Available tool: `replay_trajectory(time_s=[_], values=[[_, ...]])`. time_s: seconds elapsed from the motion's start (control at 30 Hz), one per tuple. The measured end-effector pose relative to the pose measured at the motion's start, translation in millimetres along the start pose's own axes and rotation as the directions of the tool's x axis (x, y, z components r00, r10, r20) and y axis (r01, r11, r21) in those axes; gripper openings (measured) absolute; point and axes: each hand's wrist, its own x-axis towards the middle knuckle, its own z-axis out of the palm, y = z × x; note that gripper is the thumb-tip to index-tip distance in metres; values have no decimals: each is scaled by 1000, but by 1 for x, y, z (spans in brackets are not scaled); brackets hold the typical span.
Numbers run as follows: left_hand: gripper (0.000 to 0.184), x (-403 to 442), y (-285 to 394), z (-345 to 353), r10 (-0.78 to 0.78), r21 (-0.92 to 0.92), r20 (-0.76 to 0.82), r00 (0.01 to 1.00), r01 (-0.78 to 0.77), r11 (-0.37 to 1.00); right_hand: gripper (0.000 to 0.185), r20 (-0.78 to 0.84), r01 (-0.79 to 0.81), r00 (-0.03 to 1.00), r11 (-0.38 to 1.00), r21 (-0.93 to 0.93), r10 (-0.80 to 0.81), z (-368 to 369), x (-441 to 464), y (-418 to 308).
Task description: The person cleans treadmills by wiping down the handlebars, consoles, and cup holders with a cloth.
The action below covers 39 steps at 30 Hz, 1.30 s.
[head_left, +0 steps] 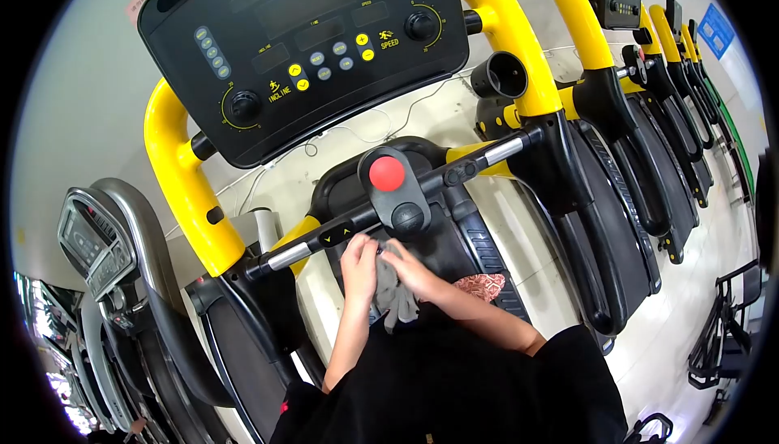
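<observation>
In front of my body, a limp grey glove (395, 294) hangs with its finger-like ends pointing down. My left hand (358, 264) is closed on the upper edge of it. Pinching the same edge from the other side is my right hand (408, 270), its fingertips close to the left ones. A small dark spot shows between the fingertips, too small to make out. Just beyond both hands is the treadmill's crossbar (363, 221), with a red button (387, 174) on its middle mount.
A black console (308, 47) with knobs and keys stands ahead, between yellow handrails (174, 176). A cup holder (499, 76) sits at right. Patterned red cloth (482, 286) lies beyond my right forearm. More treadmills (600, 95) line the right, and a grey machine (101, 237) stands left.
</observation>
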Motion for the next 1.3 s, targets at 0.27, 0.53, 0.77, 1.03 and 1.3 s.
replay_trajectory(time_s=[0.27, 0.53, 0.77, 1.03, 1.3], values=[[19, 32, 8, 12, 109, 111, 123, 986, -123, 986, 21, -578, 399, 715, 908, -124, -393, -68, 41, -67], [16, 21, -10, -72, 3, -8, -4, 1000, -3, 1000, 31, 65, 99, 995, 838, -537, -76, 26, 5, -9], [18, 21, -6, -81, 24, -48, -20, 1000, -25, 999, 21, -483, 310, 787, 923, -229, -384, -63, 37, -82], [15, 34, 5, -5, 59, 58, 277, 959, -78, 995, 29, -356, 312, 775, 806, -503, -522, -28, 19, -12], [15, 34, -5, 6, 56, 26, 344, 937, -69, 997, 26, -591, 150, 638, 833, -533, -493, -89, 8, -60]])
